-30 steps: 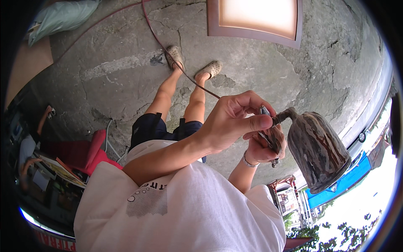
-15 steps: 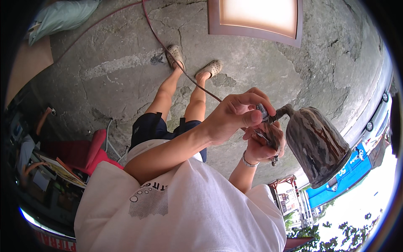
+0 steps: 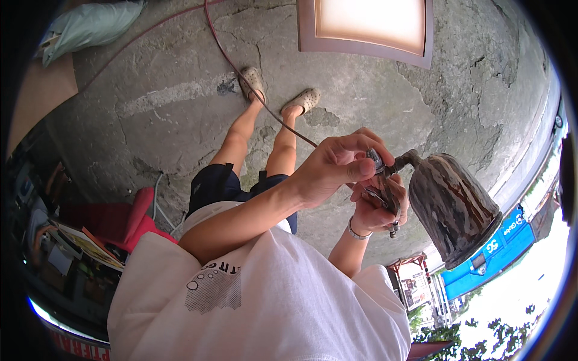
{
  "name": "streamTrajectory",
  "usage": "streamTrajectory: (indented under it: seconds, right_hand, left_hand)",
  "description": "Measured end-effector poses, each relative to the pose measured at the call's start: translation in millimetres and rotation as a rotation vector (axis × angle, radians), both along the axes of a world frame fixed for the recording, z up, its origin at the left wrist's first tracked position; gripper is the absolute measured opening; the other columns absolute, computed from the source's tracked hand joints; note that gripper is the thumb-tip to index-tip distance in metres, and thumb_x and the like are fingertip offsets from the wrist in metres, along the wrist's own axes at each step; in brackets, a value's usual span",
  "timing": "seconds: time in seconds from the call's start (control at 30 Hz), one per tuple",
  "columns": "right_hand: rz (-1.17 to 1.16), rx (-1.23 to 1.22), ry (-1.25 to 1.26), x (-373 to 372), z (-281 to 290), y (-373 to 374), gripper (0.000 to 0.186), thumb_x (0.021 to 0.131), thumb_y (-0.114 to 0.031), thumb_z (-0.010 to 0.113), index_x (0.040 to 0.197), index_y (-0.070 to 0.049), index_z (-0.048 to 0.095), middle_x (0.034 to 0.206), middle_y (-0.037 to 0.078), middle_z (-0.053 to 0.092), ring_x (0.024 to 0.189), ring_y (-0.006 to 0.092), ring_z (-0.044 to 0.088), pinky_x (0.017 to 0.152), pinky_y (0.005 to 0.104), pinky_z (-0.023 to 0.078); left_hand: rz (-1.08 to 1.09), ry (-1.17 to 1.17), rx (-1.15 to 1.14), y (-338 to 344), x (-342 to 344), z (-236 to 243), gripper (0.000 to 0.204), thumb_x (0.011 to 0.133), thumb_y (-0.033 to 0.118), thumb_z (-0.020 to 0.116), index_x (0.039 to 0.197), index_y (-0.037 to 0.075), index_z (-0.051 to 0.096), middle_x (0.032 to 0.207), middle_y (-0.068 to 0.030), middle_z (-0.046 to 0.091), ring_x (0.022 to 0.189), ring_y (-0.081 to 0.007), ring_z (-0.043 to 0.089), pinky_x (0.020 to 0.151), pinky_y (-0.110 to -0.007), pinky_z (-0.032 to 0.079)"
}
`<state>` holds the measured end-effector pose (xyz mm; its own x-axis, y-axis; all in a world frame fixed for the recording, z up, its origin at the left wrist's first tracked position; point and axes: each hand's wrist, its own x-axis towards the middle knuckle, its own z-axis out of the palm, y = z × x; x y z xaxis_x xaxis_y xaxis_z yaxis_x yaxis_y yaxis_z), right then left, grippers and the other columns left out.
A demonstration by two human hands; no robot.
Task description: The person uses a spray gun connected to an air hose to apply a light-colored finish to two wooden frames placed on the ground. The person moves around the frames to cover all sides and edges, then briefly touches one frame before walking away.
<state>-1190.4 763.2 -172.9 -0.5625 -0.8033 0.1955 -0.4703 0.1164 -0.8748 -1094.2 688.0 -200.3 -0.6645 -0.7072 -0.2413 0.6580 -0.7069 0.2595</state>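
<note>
While looking straight down past a white T-shirt (image 3: 259,301), seeing 2 hands meeting over cracked concrete ground (image 3: 421,102). Left hand (image 3: 334,171) reaching across from the left, thumb and fingertips pinched narrow on the top back end of a spray gun (image 3: 385,180). Right hand (image 3: 374,210) just beneath, wrapped tight round the gun's grip, a thin bracelet (image 3: 356,231) at the wrist. Both closed on the same tool, touching each other. Out to the right of the hands, joined to the gun by a bent neck, a big paint-streaked cup (image 3: 454,204), tilted, wide end toward the lower right. Trailing from the hands up across the ground, a thin red hose (image 3: 241,66), passing between 2 pale sandals (image 3: 253,81). Below those, bare legs and dark shorts (image 3: 217,183). Up top, lying flat, a framed pale panel (image 3: 367,24), well apart from the hands. Far left, a red seat (image 3: 135,216) and, near the upper corner, a pale green sack (image 3: 90,27). Cannot tell whether a finger rests on the trigger.
</note>
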Motion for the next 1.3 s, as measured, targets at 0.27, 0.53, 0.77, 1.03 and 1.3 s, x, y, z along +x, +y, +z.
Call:
streamTrajectory:
  seconds: [0.27,0.53,0.77,1.03,1.3]
  right_hand:
    - [0.014,0.025,-0.027,1,2,-2,0.084,0.099,-0.072,0.041,0.092,0.009,0.062,0.066,0.014,0.066,0.06,0.0169,0.056,0.051,0.0261,0.042]
    - [0.064,-0.083,-0.158,-3,-12,2,0.084,0.097,-0.068,0.051,0.096,0.016,0.061,0.08,0.023,0.07,0.068,0.0235,0.062,0.05,0.0279,0.048]
    - [0.137,-0.19,-0.239,-16,-20,17,0.085,0.092,-0.071,0.056,0.091,0.014,0.059,0.081,0.022,0.068,0.071,0.0272,0.065,0.058,0.0345,0.054]
    - [0.235,-0.365,-0.379,-23,-24,9,0.084,0.1,-0.068,0.041,0.114,0.014,0.051,0.092,0.038,0.065,0.046,0.031,0.063,0.041,0.0334,0.052]
    - [0.315,-0.41,-0.505,-29,-26,17,0.081,0.098,-0.069,0.047,0.116,0.01,0.057,0.111,0.03,0.063,0.085,0.0326,0.07,0.073,0.0454,0.061]
  left_hand:
    - [-0.091,0.008,0.033,-9,5,5,0.038,0.096,0.038,0.069,0.116,0.005,0.067,0.089,0.0001,0.064,0.074,-0.0065,0.062,0.054,-0.022,0.046]
    - [-0.096,-0.034,0.137,-32,14,18,0.036,0.104,0.03,0.049,0.108,0.0,0.068,0.094,-0.005,0.065,0.078,-0.0106,0.058,0.062,-0.028,0.046]
    - [-0.192,0.118,0.15,-37,16,20,0.031,0.102,0.017,0.046,0.096,-0.003,0.07,0.096,-0.0044,0.063,0.085,-0.0124,0.059,0.065,-0.028,0.047]
    - [-0.097,0.06,0.08,-21,11,11,0.03,0.108,0.026,0.052,0.121,0.0,0.058,0.101,-0.0057,0.063,0.092,-0.0124,0.059,0.071,-0.029,0.05]
    - [-0.115,-0.178,-0.143,-23,12,25,0.028,0.097,0.019,0.07,0.113,-0.002,0.064,0.104,-0.0089,0.06,0.08,-0.0115,0.06,0.069,-0.028,0.051]
